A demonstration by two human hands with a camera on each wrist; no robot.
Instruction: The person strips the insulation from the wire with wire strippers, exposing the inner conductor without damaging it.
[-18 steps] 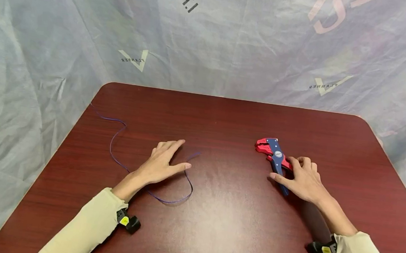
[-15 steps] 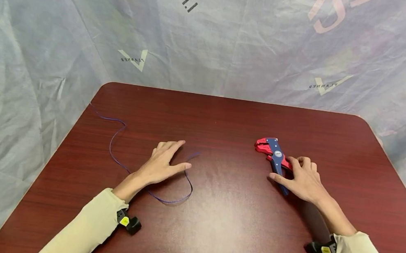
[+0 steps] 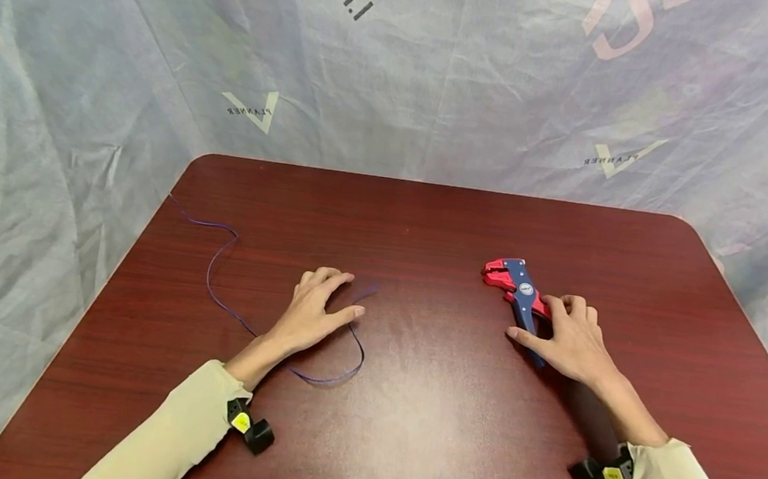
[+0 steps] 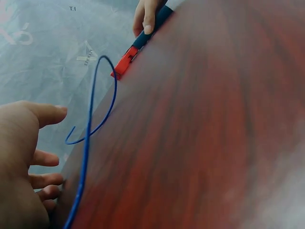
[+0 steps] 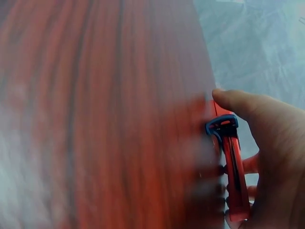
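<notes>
My left hand [image 3: 309, 317], palm down, is over the left part of the table with thumb and fingers spread apart. Beneath and beside it runs a thin blue-purple wire [image 3: 222, 254], which curves into a loop right of the wrist; part of it is hidden under the hand. In the left wrist view the wire [image 4: 85, 167] passes beside the hand, and nothing lies between the fingers. My right hand [image 3: 573, 345] grips the handles of a red and blue wire stripper [image 3: 525, 289], thumb across the blue handle, fingers behind the red one. Its red jaws point away to the left.
Both things lie on a dark red-brown wooden table [image 3: 420, 228] with rounded far corners. A grey-white printed sheet [image 3: 388, 68] hangs behind and at the sides. The wire's far end reaches the table's left edge. Small black cameras [image 3: 258, 435] are worn at both wrists.
My left hand has moved slightly right, and its fingers bend a little more. The right hand and forearm have shifted slightly left, while the wire stripper stays in place.
</notes>
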